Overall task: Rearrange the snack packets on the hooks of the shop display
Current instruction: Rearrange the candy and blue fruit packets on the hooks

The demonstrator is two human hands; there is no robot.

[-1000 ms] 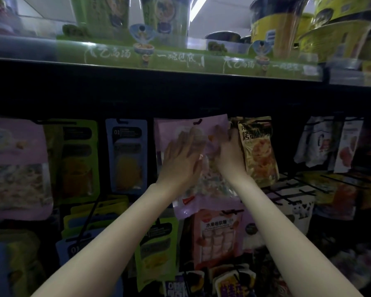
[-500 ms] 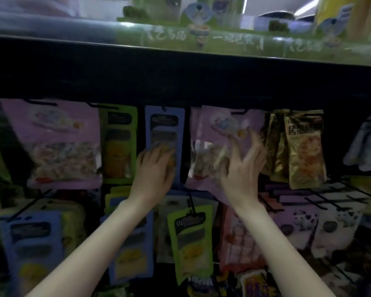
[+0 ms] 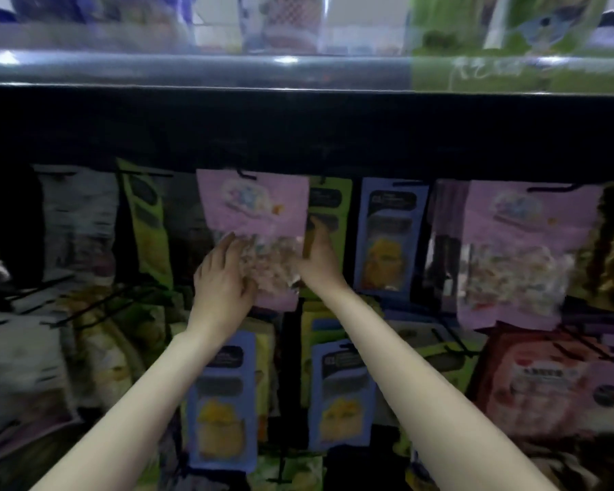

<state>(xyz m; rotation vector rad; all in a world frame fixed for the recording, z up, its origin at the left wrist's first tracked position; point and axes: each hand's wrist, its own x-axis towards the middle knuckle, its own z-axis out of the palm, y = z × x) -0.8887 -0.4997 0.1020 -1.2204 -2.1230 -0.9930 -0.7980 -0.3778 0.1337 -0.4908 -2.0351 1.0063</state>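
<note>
A dark shelf (image 3: 298, 136) is seen spanning the far top. Beneath it, a pink snack packet (image 3: 254, 210) hangs on its hook (image 3: 243, 174), centre-left. Its lower half is gripped from both sides: the left hand (image 3: 224, 278) with fingers curled on the left edge, the right hand (image 3: 318, 260) clamped on the right.

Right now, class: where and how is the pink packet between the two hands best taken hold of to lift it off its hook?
Grip the pink packet by its two side edges near the middle, from the front, as the left hand and right hand probably do. It hangs flat and upright from the hook, so it should slide forward.
</note>
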